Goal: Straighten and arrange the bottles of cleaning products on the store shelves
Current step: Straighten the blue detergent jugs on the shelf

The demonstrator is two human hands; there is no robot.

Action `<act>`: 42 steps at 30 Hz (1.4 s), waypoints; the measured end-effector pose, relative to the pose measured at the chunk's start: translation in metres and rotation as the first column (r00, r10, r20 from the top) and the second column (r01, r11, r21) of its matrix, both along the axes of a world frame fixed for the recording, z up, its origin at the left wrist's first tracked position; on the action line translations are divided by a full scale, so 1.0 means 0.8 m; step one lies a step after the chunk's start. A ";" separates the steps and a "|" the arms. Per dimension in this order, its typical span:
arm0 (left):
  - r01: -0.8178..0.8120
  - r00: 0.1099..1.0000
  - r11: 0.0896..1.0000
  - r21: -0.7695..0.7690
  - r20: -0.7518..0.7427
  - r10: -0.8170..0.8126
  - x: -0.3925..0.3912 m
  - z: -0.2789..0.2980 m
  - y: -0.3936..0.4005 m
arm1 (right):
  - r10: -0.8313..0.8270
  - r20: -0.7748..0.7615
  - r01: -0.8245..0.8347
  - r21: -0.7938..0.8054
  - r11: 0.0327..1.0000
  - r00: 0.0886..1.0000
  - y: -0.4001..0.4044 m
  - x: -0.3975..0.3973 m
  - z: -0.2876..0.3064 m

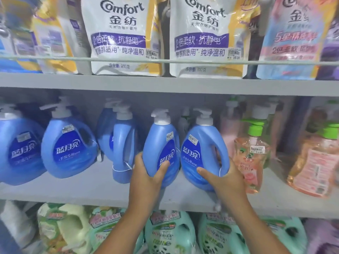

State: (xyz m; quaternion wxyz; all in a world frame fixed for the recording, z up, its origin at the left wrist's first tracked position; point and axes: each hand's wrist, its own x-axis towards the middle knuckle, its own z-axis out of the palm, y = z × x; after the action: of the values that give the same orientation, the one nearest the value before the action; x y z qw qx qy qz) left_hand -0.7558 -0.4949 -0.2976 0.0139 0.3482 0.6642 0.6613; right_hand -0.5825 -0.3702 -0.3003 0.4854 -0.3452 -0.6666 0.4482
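Several blue pump bottles stand on the grey middle shelf (91, 187). My left hand (146, 175) grips the base of one blue bottle (161, 143), which is turned partly sideways. Beside it, my right hand (220, 178) grips the lower part of another blue bottle (200, 154), whose label faces me. The two held bottles stand close together. Left of them, a blue bottle (123, 143) is turned edge-on, and two more blue bottles (67, 147) (18, 153) face forward.
Orange soap pump bottles (252, 158) (315, 162) stand right of my right hand. White Comfort refill pouches (121, 33) (205, 37) fill the top shelf behind a rail. Green and white jugs (168, 233) line the shelf below.
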 end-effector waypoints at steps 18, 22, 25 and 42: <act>-0.306 0.951 0.951 0.051 -0.031 0.308 -0.096 0.050 -0.157 | -0.072 -0.172 0.153 0.521 0.840 0.983 -0.080 -0.080 0.039; -0.512 0.858 0.856 -0.064 -0.091 0.506 -0.198 0.051 -0.191 | -0.017 0.088 -0.018 0.377 0.926 0.996 -0.108 -0.150 0.026; -0.416 0.909 0.887 -0.199 -0.055 0.414 -0.253 0.046 -0.195 | -0.162 0.136 0.096 0.398 0.912 0.977 -0.124 -0.187 0.025; 0.526 0.849 0.846 -0.093 0.121 -0.514 -0.309 0.033 -0.199 | 0.027 0.264 -0.085 0.211 0.974 0.964 -0.220 -0.383 0.140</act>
State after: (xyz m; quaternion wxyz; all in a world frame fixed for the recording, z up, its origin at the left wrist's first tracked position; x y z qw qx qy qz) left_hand -1.0027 -0.6539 -0.2713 0.2443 0.4830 0.5831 0.6058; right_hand -0.8889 -0.5465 -0.1882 0.4165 -0.3259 -0.7794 0.3359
